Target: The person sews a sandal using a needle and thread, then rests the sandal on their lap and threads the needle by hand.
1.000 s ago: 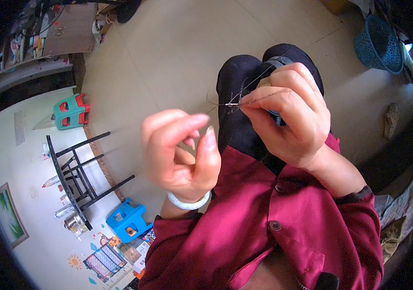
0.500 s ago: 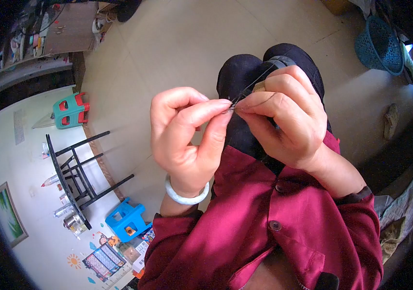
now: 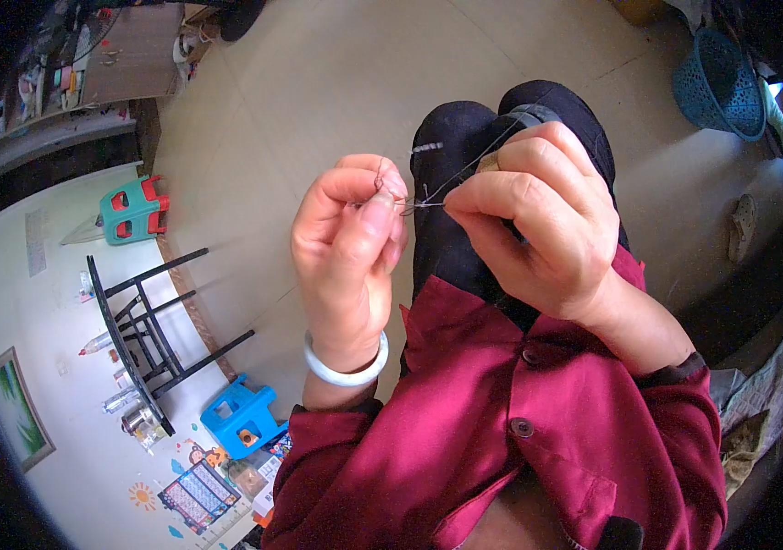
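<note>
Thin dark thread runs in a small tangle between my two hands, above my lap. My left hand, with a pale bangle at the wrist, is closed in a pinch on one end; a loose strand curls up by its thumb. My right hand pinches the other side between thumb and forefinger, and more strands stretch from it over the dark trouser knees. A short, pale, twisted-looking piece shows above the gap between the hands. Whether anything else sits inside the fingertips is hidden.
To the left are a black-legged table, a blue stool and a green-and-red stool. A blue basket stands at upper right, with a shoe on the floor below it.
My left hand has drawn back to the left from the right fingertips and turned, its fingers curling in. A gap with strands across it now shows. My right hand has hardly moved.
</note>
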Demonstrator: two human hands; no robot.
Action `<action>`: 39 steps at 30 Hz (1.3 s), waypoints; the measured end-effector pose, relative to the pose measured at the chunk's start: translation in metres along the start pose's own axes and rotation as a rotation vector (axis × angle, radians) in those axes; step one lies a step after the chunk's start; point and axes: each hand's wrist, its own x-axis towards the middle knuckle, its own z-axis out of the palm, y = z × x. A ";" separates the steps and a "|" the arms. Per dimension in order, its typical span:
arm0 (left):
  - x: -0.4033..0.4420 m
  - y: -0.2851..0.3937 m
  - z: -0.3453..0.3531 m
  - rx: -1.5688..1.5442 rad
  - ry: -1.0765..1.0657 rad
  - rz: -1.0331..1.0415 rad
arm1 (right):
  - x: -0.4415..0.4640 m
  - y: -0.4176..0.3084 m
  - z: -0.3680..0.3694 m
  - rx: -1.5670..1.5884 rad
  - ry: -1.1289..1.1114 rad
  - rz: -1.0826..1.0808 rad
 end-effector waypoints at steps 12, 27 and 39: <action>0.003 0.001 0.005 0.081 0.063 0.074 | 0.004 0.001 -0.002 0.054 -0.025 0.062; 0.016 -0.031 -0.008 -0.083 -0.414 -0.328 | 0.016 -0.005 -0.025 0.864 -0.110 0.967; 0.023 -0.039 0.006 0.266 -0.081 -0.018 | 0.030 0.014 -0.042 0.842 -0.009 1.005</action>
